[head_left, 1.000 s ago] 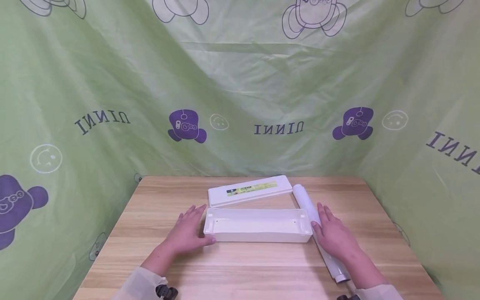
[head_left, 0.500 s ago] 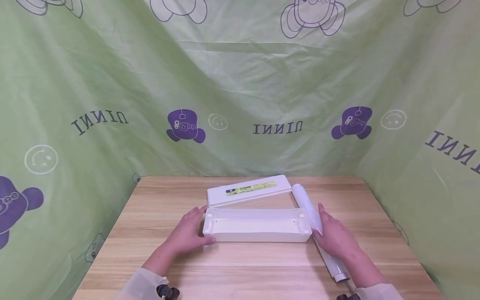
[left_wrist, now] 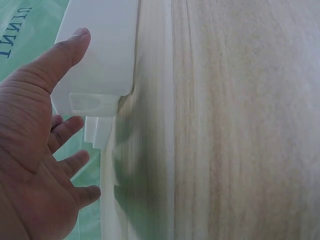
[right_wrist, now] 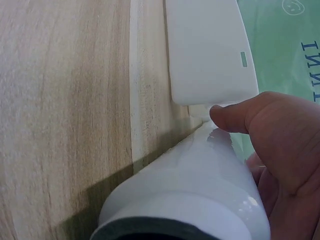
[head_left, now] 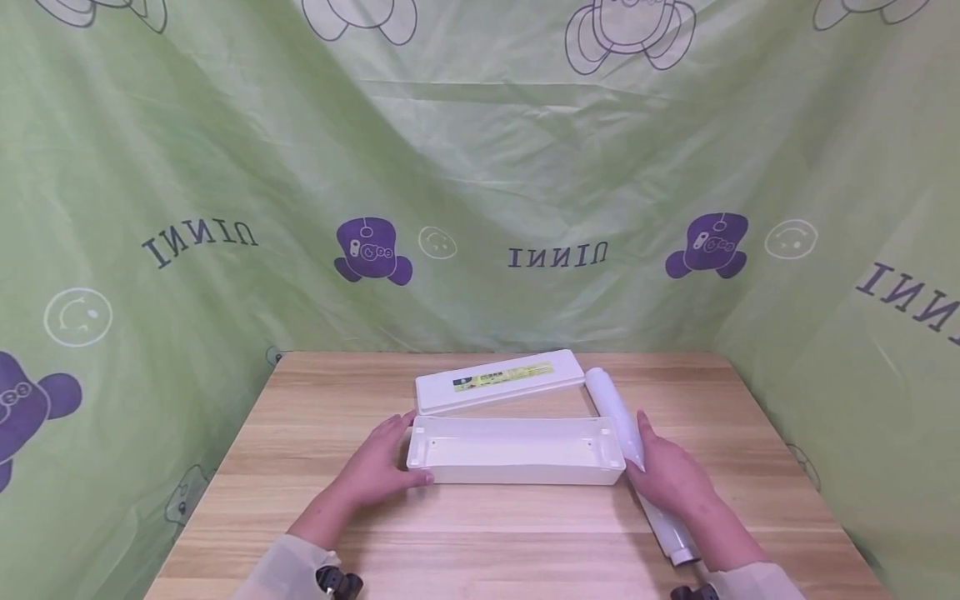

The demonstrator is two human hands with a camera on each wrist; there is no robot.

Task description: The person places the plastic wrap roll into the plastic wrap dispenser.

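An uncovered long white plastic box (head_left: 517, 475) rests crosswise on the table. My left hand (head_left: 375, 471) is at its left end, thumb before the front corner and fingers by the rear corner. In the left wrist view those fingers are spread, with no object between them and the thumb. To the right, a roll of clear cling film (head_left: 615, 410) lies slantwise against the box's right end. My right hand (head_left: 675, 477) holds this roll near its middle, thumb across it and fingers along the far side, partly hidden. Behind the box lies its white lid (head_left: 435, 395), labelled yellow-green.
The wooden table (head_left: 487, 550) carries these things. A green printed curtain (head_left: 480, 167) hangs behind it and along both sides. A small camera is strapped to each wrist, at the sleeve ends.
My right hand's fingers have drawn together and bent around the cling film roll. The left hand's fingers have come slightly closer together at the box's end. Box, lid and roll stay put.
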